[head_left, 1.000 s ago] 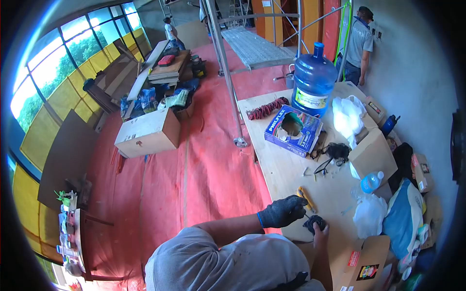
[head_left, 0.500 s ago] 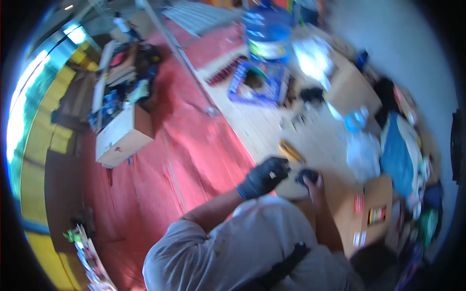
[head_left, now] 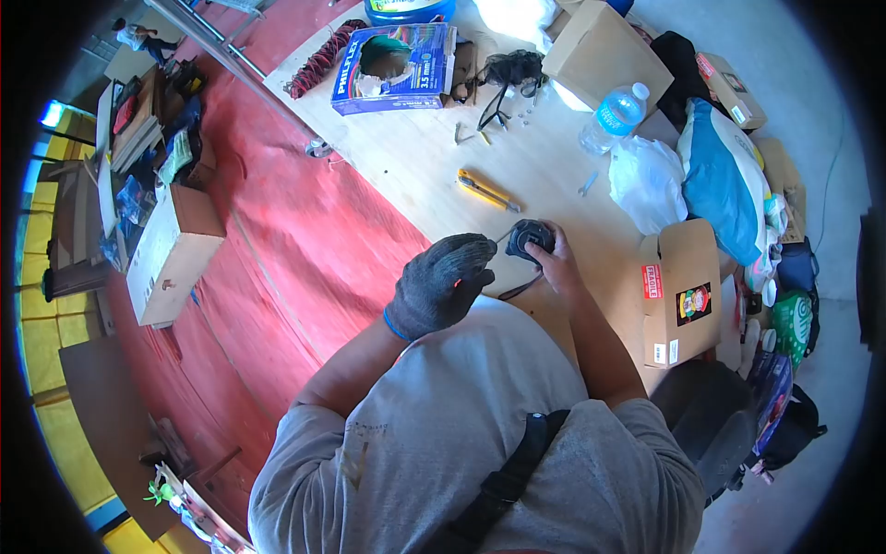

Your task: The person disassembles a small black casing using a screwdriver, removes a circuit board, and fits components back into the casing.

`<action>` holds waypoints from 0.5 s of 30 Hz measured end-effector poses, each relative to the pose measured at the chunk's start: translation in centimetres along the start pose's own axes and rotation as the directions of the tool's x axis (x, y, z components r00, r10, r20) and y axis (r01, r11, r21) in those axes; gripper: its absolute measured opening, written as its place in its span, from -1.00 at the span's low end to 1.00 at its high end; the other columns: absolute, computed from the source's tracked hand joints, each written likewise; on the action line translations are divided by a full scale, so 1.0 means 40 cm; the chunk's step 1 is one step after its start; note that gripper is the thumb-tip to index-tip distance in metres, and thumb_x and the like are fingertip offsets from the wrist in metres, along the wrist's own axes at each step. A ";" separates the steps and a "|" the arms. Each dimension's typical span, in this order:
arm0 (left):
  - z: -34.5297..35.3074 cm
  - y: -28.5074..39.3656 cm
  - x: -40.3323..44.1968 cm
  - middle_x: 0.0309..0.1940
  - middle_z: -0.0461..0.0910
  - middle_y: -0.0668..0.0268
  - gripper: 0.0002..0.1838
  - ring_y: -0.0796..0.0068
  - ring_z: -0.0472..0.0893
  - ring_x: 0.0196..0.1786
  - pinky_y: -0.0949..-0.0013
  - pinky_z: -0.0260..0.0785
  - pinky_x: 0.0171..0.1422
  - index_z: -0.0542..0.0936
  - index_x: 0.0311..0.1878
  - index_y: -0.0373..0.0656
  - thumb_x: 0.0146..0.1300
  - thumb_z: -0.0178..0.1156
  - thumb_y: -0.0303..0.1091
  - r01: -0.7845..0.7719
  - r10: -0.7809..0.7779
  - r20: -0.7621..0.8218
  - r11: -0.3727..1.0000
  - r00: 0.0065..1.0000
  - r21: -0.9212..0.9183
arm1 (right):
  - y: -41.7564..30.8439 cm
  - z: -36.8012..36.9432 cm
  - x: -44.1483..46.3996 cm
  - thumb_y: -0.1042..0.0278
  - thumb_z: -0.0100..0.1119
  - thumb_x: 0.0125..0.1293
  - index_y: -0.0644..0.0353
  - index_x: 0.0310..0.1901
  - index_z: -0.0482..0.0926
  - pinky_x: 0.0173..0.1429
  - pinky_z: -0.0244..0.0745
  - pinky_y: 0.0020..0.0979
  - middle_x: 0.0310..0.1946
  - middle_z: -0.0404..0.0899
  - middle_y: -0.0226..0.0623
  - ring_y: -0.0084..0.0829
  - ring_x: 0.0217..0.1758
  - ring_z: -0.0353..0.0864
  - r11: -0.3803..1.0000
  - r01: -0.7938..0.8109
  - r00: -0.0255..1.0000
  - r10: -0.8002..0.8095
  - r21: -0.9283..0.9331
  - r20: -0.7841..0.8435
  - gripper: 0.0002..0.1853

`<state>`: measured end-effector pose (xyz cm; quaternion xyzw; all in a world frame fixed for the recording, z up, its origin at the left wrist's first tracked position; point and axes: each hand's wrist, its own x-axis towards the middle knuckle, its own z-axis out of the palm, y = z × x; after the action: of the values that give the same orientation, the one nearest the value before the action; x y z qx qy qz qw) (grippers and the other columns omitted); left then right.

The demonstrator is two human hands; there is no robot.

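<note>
My left hand [head_left: 438,286], in a dark grey glove with a blue cuff, has its fingers curled together near the table's front edge; what they hold, if anything, is hidden. Bare, my right hand [head_left: 556,261] grips a small rounded black object [head_left: 530,239] just to the right of the glove. A thin line shows between the object and the gloved fingertips. Beyond both hands, a yellow cutter [head_left: 488,190] lies on the wooden table [head_left: 406,166]. Small loose pieces and a black tangled item [head_left: 513,72] lie farther back.
A blue cable box [head_left: 395,69], a red-black cord bundle [head_left: 323,60], a water bottle [head_left: 616,115] and a plastic bag [head_left: 645,183] rest on the table. An open carton [head_left: 683,295] stands at right. Red sheeting covers the floor; a person [head_left: 143,39] is far left.
The view has tilted down and turned, bringing hands and torso nearer the middle. The gloved hand has shifted from the black object and turned its fingers. My right hand still grips it.
</note>
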<state>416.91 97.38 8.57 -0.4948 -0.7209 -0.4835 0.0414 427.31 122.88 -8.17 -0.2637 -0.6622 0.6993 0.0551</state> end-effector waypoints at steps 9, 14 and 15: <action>0.010 -0.001 0.002 0.07 0.73 0.24 -0.53 0.13 0.71 0.14 0.18 0.62 0.14 0.61 0.15 -0.14 0.16 0.47 -0.52 -0.004 0.002 0.055 0.999 0.998 0.041 | -0.008 0.004 0.001 0.22 0.49 0.31 0.10 0.40 0.36 -0.41 0.59 -0.52 0.06 0.61 -0.32 -0.52 -0.10 0.67 1.000 -0.031 0.999 0.031 0.000 -0.017 -0.31; 0.016 -0.026 0.025 0.03 0.73 0.23 -0.50 0.15 0.71 0.10 0.18 0.63 0.09 0.59 0.21 -0.13 0.19 0.45 -0.50 0.038 -0.048 0.125 0.996 0.991 0.076 | -0.009 0.003 0.013 0.20 0.46 0.34 0.13 0.39 0.38 -0.45 0.53 -0.55 -0.02 0.65 -0.34 -0.58 -0.10 0.67 0.993 -0.072 0.997 0.069 -0.093 -0.039 -0.34; 0.014 -0.031 0.037 0.02 0.73 0.22 -0.49 0.15 0.72 0.08 0.19 0.63 0.07 0.58 0.24 -0.13 0.20 0.45 -0.50 0.041 -0.050 0.127 0.997 0.991 0.072 | -0.008 0.003 0.016 0.17 0.47 0.33 0.13 0.39 0.38 -0.46 0.54 -0.54 -0.02 0.65 -0.33 -0.57 -0.14 0.68 0.993 -0.067 0.997 0.063 -0.096 -0.039 -0.32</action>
<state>415.46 98.74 8.25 -0.5066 -0.7496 -0.4260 0.0009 426.63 123.08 -8.05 -0.3000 -0.6853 0.6629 0.0312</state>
